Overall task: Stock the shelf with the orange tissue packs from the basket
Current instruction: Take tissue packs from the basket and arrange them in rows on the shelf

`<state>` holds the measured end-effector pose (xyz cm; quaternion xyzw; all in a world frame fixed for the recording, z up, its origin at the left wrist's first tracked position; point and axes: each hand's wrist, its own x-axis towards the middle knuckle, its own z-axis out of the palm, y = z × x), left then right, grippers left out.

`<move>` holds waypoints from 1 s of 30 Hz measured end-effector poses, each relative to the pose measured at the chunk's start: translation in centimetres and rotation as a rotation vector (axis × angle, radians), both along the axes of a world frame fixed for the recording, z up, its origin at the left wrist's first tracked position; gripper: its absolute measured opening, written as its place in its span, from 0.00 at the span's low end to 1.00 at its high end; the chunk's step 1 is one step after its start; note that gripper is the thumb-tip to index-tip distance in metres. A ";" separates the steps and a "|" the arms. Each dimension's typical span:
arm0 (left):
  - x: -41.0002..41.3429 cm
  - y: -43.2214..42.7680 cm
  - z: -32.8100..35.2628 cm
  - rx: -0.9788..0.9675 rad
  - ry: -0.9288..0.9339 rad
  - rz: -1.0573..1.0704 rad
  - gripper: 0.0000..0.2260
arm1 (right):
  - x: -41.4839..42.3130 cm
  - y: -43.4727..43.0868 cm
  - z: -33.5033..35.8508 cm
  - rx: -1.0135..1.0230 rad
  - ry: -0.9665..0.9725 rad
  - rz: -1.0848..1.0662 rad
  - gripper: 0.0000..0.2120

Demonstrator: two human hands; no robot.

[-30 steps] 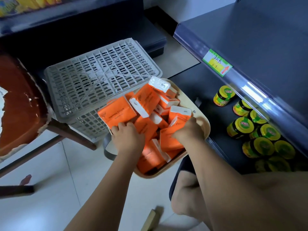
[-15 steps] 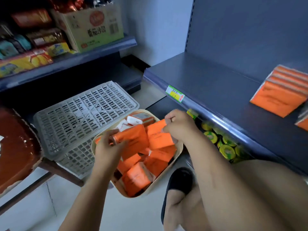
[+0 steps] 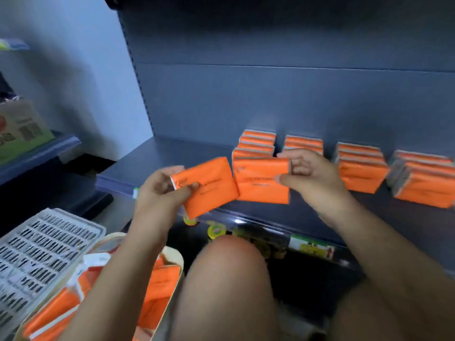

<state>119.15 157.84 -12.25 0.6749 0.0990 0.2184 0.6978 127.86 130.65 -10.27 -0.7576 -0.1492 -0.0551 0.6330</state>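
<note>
Gripping orange packs, hands hover above dark shelf (grey-panelled).

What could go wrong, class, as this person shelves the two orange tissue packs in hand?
1. The left hand and right hand each pinch one flat orange plastic-wrapped tissue pack by an end; a weak grip might drop it onto the yellow-lidded jars below.
2. A careless push might topple the upright rows of orange packs on the dark grey metal shelf.
</note>
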 end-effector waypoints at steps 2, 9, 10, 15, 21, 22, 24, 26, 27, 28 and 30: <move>2.9 -3.7 1.3 0.031 -0.030 -0.093 0.15 | -0.2 -3.5 -0.1 0.152 -0.041 -0.154 0.20; 10.0 -15.4 3.7 0.081 -0.088 -0.290 0.14 | 0.9 -13.6 1.1 0.210 -0.201 -0.491 0.18; 10.7 -16.5 3.5 0.089 -0.082 -0.305 0.14 | 0.9 -15.0 0.8 0.203 -0.187 -0.510 0.18; 13.3 -20.5 0.5 0.191 -0.080 -0.410 0.16 | 1.0 -21.9 0.0 0.255 -0.127 -0.632 0.18; 15.4 -25.5 -2.4 0.476 -0.147 -0.482 0.17 | 0.8 -26.7 -2.7 0.465 -0.060 -0.763 0.18; 15.6 -26.3 -2.8 0.529 -0.162 -0.479 0.17 | 0.8 -27.1 -2.9 0.490 -0.052 -0.777 0.18; 16.2 -27.5 -3.7 0.641 -0.203 -0.467 0.18 | 0.9 -27.7 -3.1 0.501 -0.044 -0.806 0.20; 16.9 -28.5 -4.4 0.790 -0.258 -0.433 0.18 | 1.2 -28.2 -3.3 0.509 -0.030 -0.822 0.22; 17.2 -28.9 -4.7 0.864 -0.285 -0.409 0.18 | 1.3 -28.4 -3.5 0.525 -0.018 -0.827 0.22; 17.5 -29.1 -4.9 0.921 -0.302 -0.387 0.18 | 1.4 -28.7 -3.7 0.538 -0.005 -0.836 0.22; 18.1 -29.5 -5.2 1.018 -0.310 -0.357 0.18 | 1.6 -29.2 -4.0 0.546 0.013 -0.851 0.22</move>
